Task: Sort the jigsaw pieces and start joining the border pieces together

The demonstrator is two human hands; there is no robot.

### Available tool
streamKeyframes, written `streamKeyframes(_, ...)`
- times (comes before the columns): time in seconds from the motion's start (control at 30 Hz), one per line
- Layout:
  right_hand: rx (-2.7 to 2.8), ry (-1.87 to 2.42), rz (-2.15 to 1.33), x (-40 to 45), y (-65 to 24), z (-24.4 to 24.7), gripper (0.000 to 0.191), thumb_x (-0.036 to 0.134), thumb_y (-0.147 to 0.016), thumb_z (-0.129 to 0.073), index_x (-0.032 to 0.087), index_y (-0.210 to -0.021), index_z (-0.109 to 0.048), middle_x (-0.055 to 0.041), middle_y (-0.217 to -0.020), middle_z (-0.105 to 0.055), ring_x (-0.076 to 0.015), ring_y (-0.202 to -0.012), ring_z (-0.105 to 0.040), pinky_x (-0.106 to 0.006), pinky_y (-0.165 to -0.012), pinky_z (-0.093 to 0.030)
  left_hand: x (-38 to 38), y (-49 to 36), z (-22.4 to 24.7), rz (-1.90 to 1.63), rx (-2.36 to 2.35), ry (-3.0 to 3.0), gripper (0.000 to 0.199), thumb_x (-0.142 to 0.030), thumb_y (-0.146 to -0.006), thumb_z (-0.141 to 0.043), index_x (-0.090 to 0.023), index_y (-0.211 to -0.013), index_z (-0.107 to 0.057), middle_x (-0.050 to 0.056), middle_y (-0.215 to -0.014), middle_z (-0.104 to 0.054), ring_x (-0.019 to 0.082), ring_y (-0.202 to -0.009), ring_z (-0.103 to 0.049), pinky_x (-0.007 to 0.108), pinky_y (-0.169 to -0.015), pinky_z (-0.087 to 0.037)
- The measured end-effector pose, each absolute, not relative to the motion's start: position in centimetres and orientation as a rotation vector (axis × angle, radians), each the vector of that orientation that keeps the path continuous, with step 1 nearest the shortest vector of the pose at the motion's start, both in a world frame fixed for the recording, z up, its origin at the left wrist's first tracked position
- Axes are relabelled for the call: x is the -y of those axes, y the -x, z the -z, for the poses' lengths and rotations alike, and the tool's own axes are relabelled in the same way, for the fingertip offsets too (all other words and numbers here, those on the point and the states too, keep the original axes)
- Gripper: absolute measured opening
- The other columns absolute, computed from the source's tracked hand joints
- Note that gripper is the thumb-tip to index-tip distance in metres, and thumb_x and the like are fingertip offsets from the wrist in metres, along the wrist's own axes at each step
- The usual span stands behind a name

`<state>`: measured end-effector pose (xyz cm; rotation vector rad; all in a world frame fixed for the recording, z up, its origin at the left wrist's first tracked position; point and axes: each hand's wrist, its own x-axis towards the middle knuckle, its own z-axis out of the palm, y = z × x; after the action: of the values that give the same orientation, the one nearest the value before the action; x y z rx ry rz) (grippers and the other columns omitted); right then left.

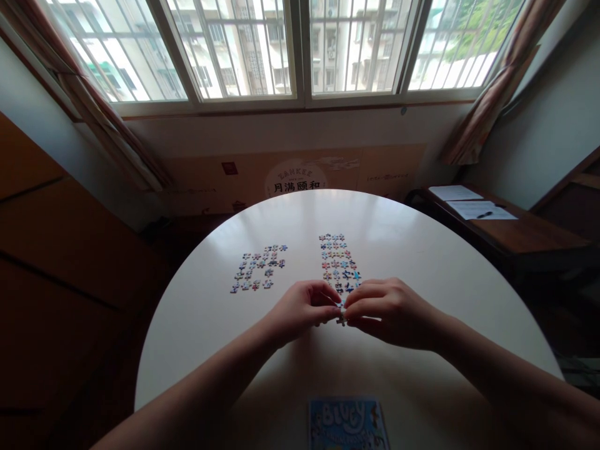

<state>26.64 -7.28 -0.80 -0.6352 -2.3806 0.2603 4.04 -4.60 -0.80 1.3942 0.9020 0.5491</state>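
Observation:
My left hand [312, 306] and my right hand [387, 307] meet over the near end of the right-hand group of jigsaw puzzle pieces [335, 255]. Thumb and fingers of each hand are pinched around small puzzle pieces [342, 310] between them. Whether those pieces are joined cannot be made out, as the fingertips cover part of them. Beyond my hands, the right group lies in short rows of loose pieces. A second group of puzzle pieces [248, 271] is spread in rows to the left, apart from my left hand.
The round white table [197, 350] carries everything. Near its front edge, below my hands, lies a blue box marked "BLUEY" [347, 424]. At the right, a wooden side table [539, 225] holds papers [452, 193] and a pen [484, 215]. A large carton [394, 164] stands under the barred window.

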Motion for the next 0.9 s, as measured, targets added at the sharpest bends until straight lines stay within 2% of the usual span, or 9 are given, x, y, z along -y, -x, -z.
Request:
streamKeyframes(0.23,2.434,0.643,-0.320,7.6,-27.0,0.4,0.012,0.021,-0.094,-0.063,0.024,-0.097,-0.075,-0.0018,-0.092,-0.077,-0.0145,-0.077,-0.070,-0.028,-0.069,-0.055,4.8,-4.2,0.7,-0.534,-0.869,-1.488,0.018,-0.027,-0.074,-0.078,-0.016,-0.086,-0.070,0.002,-0.073,-0.071,0.013,-0.065,-0.061,0.024,-0.059,-0.045)
streamKeyframes(0.4,2.513,0.734,-0.566,7.0,-28.6,0.0,0.011,0.023,-0.093,-0.067,0.026,-0.099,-0.076,0.0002,-0.094,-0.077,-0.0121,-0.079,-0.071,-0.025,-0.074,-0.054,4.6,-3.5,0.7,-0.627,-1.041,-2.068,0.007,-0.023,-0.083,-0.069,-0.020,-0.084,-0.076,0.002,-0.077,-0.073,0.013,-0.067,-0.061,0.026,-0.066,-0.048)
streamKeyframes(0.6,2.614,0.862,-0.647,6.5,-29.4,0.4,0.012,0.018,-0.085,-0.071,0.026,-0.091,-0.076,0.0030,-0.092,-0.076,-0.0114,-0.077,-0.070,-0.024,-0.071,-0.050,4.9,-3.2,1.2,-0.603,-1.029,-2.522,0.014,-0.020,-0.087,-0.068,-0.027,-0.091,-0.080,0.001,-0.083,-0.074,0.014,-0.069,-0.064,0.026,-0.064,-0.047)
streamKeyframes(0.9,2.631,0.889,-0.654,6.5,-28.9,0.9,0.010,0.021,-0.088,-0.070,0.027,-0.093,-0.077,0.0032,-0.095,-0.077,-0.0117,-0.080,-0.071,-0.024,-0.073,-0.049,3.6,-2.3,1.5,-0.576,-1.117,-2.563,0.018,-0.020,-0.086,-0.070,-0.029,-0.098,-0.080,0.001,-0.090,-0.075,0.015,-0.070,-0.066,0.027,-0.065,-0.049)
